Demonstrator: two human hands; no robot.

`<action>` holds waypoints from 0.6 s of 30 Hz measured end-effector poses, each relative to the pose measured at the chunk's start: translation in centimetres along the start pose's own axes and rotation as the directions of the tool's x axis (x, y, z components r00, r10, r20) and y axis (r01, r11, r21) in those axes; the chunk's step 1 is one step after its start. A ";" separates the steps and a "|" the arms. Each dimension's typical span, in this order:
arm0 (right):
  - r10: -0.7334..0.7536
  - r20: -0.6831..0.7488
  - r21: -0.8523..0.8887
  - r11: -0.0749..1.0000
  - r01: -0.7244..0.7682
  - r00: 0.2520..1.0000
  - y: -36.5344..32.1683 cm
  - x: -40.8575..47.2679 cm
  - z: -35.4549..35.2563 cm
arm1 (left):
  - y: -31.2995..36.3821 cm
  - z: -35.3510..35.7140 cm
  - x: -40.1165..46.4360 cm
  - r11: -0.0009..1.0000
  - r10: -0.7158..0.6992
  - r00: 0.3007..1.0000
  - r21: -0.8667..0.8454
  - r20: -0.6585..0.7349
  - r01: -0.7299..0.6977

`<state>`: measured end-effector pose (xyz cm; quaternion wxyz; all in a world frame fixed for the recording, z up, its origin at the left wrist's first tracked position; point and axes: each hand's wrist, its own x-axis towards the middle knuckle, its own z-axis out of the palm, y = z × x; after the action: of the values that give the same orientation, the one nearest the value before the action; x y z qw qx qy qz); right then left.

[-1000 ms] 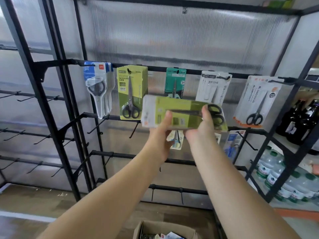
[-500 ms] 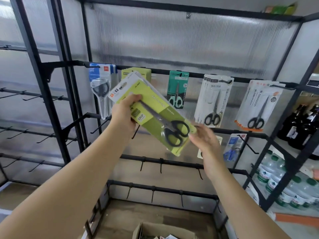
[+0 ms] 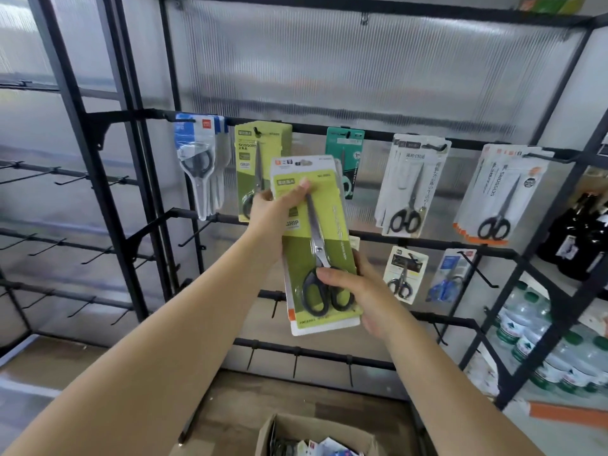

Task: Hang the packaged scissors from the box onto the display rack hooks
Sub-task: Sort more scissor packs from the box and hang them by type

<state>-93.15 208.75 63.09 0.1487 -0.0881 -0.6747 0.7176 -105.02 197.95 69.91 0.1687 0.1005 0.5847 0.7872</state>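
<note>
I hold a green scissors pack point(image 3: 332, 222) upright in front of the rack. My left hand point(image 3: 274, 218) grips its upper left edge, thumb on the front. My right hand point(image 3: 358, 291) grips its lower right side, thumb over the black handles. The pack's top sits just below the top rail point(image 3: 306, 128), between a hanging stack of matching green packs point(image 3: 250, 149) and a teal pack point(image 3: 345, 143). The cardboard box point(image 3: 316, 432) stands open on the floor below my arms, with more packs inside.
Blue-white packs point(image 3: 200, 159) hang far left; white packs point(image 3: 411, 182) and orange-trimmed white packs point(image 3: 503, 192) hang to the right. Two small packs point(image 3: 404, 274) hang on the second rail. Bare hooks point(image 3: 296, 363) line the lower rails. Water bottles point(image 3: 543, 340) and dark bottles point(image 3: 579, 238) fill shelves at right.
The green pack has turned from lying sideways, through a diagonal tilt, to upright. My right hand has come back onto its lower end, and the view has moved closer to the rack.
</note>
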 end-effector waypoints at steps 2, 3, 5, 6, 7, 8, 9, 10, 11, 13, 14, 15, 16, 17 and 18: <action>-0.007 -0.039 0.052 0.999 0.009 0.999 1.1 -0.4 0.0 | -1.0 -0.3 -0.6 0.996 -0.064 0.988 -0.057 0.143 0.073; -0.015 -0.057 0.081 0.996 0.019 0.998 1.5 -0.6 -0.1 | -1.8 -0.7 -1.0 0.989 -0.093 0.967 -0.091 0.237 0.117; -0.049 -0.102 0.136 0.989 0.062 0.994 1.7 -0.9 -0.1 | -4.1 -1.5 -1.8 0.982 -0.122 0.928 -0.090 0.352 0.163; -0.074 -0.127 0.145 0.985 0.092 0.989 1.6 -0.8 -0.2 | -5.3 -1.6 -2.4 0.980 -0.139 0.914 -0.081 0.381 0.182; -0.099 -0.144 0.143 0.982 0.120 0.985 1.5 -0.7 -0.3 | -6.4 -1.7 -2.8 0.973 -0.161 0.899 -0.089 0.407 0.214; -0.119 -0.150 0.133 0.981 0.139 0.982 1.3 -0.7 -0.3 | -7.2 -1.5 -3.2 0.961 -0.181 0.884 -0.113 0.432 0.252; -0.134 -0.149 0.122 0.981 0.153 0.980 1.0 -0.7 -0.3 | -7.7 -1.3 -3.5 0.947 -0.196 0.870 -0.141 0.452 0.287; -0.145 -0.150 0.115 0.980 0.163 0.978 0.8 -0.8 -0.4 | -8.0 -1.0 -3.7 0.934 -0.205 0.860 -0.170 0.468 0.316; -0.151 -0.160 0.120 0.978 0.171 0.976 0.8 -0.8 -0.5 | -8.0 -0.8 -3.8 0.920 -0.214 0.852 -0.193 0.478 0.340; -0.150 -0.180 0.156 0.971 0.179 0.972 0.8 -0.9 -0.7 | -8.2 -0.2 -4.2 0.904 -0.230 0.853 -0.221 0.469 0.366; -0.147 -0.184 0.179 0.967 0.180 0.972 0.9 -1.0 -0.9 | -8.4 0.1 -4.3 0.902 -0.237 0.864 -0.230 0.445 0.366; -0.139 -0.186 0.203 0.963 0.177 0.973 1.2 -0.9 -1.0 | -8.7 0.3 -4.3 0.900 -0.242 0.877 -0.241 0.416 0.363; -0.129 -0.189 0.219 0.961 0.170 0.974 1.3 -1.0 -1.0 | -9.0 0.4 -4.3 0.897 -0.251 0.885 -0.250 0.393 0.365; -0.125 -0.192 0.226 0.960 0.167 0.974 1.6 -0.9 -1.1 | -9.4 0.4 -4.4 0.888 -0.265 0.886 -0.261 0.380 0.377; -0.126 -0.194 0.224 0.960 0.169 0.973 1.7 -0.9 -1.1 | -9.7 0.3 -4.5 0.874 -0.282 0.882 -0.278 0.378 0.398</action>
<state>-92.14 209.46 61.25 0.2709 -0.0826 -0.5721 0.7698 -99.34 198.99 60.90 0.4155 0.0917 0.4086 0.8074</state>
